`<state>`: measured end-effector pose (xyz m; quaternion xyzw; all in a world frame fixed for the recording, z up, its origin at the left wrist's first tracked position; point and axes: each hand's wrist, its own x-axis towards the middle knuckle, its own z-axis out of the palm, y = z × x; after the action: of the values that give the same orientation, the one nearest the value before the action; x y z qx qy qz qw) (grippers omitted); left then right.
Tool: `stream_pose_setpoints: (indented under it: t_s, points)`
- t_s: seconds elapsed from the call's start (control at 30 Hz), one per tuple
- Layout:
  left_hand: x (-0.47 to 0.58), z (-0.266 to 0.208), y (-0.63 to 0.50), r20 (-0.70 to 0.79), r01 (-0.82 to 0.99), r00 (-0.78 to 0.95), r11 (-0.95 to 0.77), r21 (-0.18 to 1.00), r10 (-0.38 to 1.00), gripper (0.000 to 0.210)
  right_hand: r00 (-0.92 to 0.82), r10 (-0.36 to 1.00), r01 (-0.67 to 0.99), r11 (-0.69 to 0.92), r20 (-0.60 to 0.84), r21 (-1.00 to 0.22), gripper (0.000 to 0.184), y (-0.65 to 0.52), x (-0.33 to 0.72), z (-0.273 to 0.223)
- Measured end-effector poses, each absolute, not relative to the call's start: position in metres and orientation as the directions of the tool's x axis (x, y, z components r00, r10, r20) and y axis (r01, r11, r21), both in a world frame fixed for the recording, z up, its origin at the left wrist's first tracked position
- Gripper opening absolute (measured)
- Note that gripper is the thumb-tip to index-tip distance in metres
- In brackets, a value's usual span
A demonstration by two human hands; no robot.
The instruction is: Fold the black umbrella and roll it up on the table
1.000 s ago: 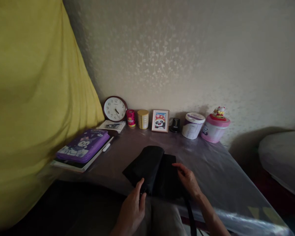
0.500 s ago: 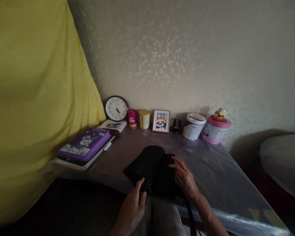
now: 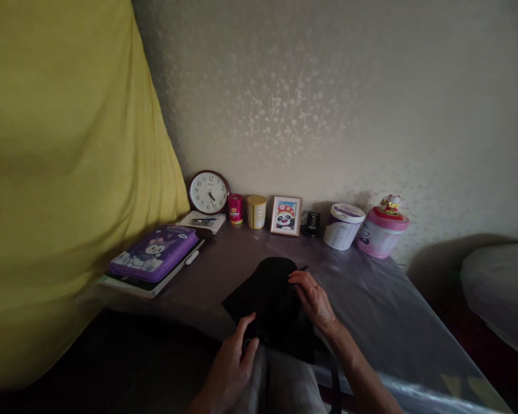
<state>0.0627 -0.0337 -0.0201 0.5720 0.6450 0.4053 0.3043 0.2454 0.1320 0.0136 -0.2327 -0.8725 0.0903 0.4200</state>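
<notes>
Black fabric (image 3: 267, 293), which looks like the loose panels of a folding umbrella, spreads over the table's front edge and above my lap. My left hand (image 3: 235, 359) is closed around its near end, where a small shiny ring shows between thumb and forefinger. My right hand (image 3: 313, 299) has its fingertips bent over the upper right edge of the fabric and pinches it. A small dark tip sticks up just past these fingers. A black strap (image 3: 335, 382) hangs below my right wrist; where it starts is hidden.
A purple case (image 3: 155, 253) lies on books at left, beside a yellow curtain (image 3: 69, 172). Along the wall stand a clock (image 3: 209, 192), a pink can (image 3: 235, 209), a yellow can (image 3: 256, 211), a panda picture (image 3: 286, 215), a black item (image 3: 312, 224) and two tubs (image 3: 343, 227).
My right hand has moved slightly left and turned its fingers over the fabric, drawing the right panel across. The left hand keeps its hold. The view has shifted slightly.
</notes>
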Motion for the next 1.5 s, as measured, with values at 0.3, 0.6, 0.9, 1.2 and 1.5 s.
stream_pose_setpoints:
  t_s: [0.3, 0.6, 0.9, 1.2, 1.5]
  points:
    - [0.061, -0.013, -0.034, -0.009, 0.571, -0.111, 0.072, 0.818, 0.994, 0.043, -0.513, 0.457, 0.356, 0.884, 0.727, -0.304, 0.020, 0.140, 0.208, 0.007]
    - [0.064, -0.025, -0.031, 0.058, 0.675, -0.120, 0.039, 0.736, 0.991, 0.046, -0.570, 0.417, 0.392, 0.895, 0.708, -0.212, 0.021, 0.147, 0.183, -0.006]
    - [0.068, -0.027, -0.036, 0.071, 0.721, -0.152, 0.061, 0.690, 0.986, 0.056, -0.634, 0.390, 0.418, 0.899, 0.668, -0.128, 0.023, 0.148, 0.178, -0.009]
    - [0.075, -0.005, -0.036, -0.016, 0.871, -0.037, 0.040, 0.490, 0.999, 0.055, -0.620, 0.402, 0.427, 0.893, 0.673, -0.141, 0.021, 0.147, 0.178, -0.010]
    - [0.075, -0.014, -0.034, -0.021, 0.863, -0.047, 0.052, 0.502, 0.999, 0.052, -0.546, 0.483, 0.408, 0.867, 0.684, -0.287, 0.019, 0.116, 0.206, -0.016]
